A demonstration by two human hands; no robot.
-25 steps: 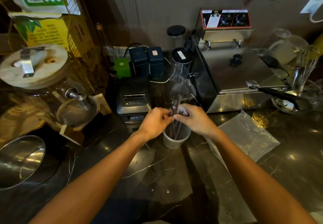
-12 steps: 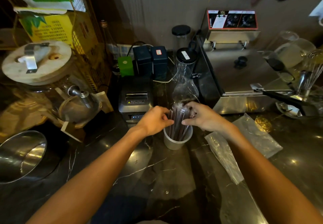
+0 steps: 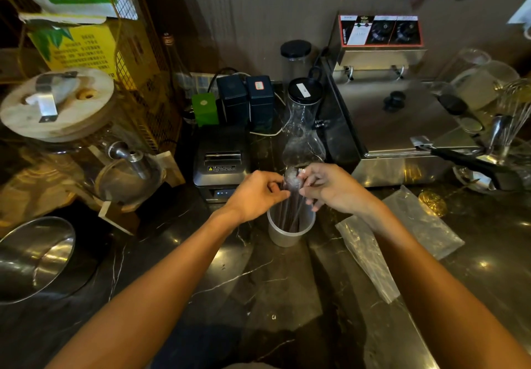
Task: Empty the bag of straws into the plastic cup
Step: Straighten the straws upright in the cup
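My left hand (image 3: 255, 193) and right hand (image 3: 330, 187) pinched on the clear bag (image 3: 291, 174), dark straws (image 3: 290, 213) standing in the plastic cup (image 3: 290, 235)

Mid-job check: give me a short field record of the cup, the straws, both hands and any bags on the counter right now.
cup: plastic cup, upright on the dark counter
straws: dark straws standing in the cup, tops in clear wrapping
left hand: left hand pinching the wrapping at the straw tops
right hand: right hand pinching the same wrapping
bags: two clear bags lying flat, right of the cup
behind cup: glass carafe, receipt printer
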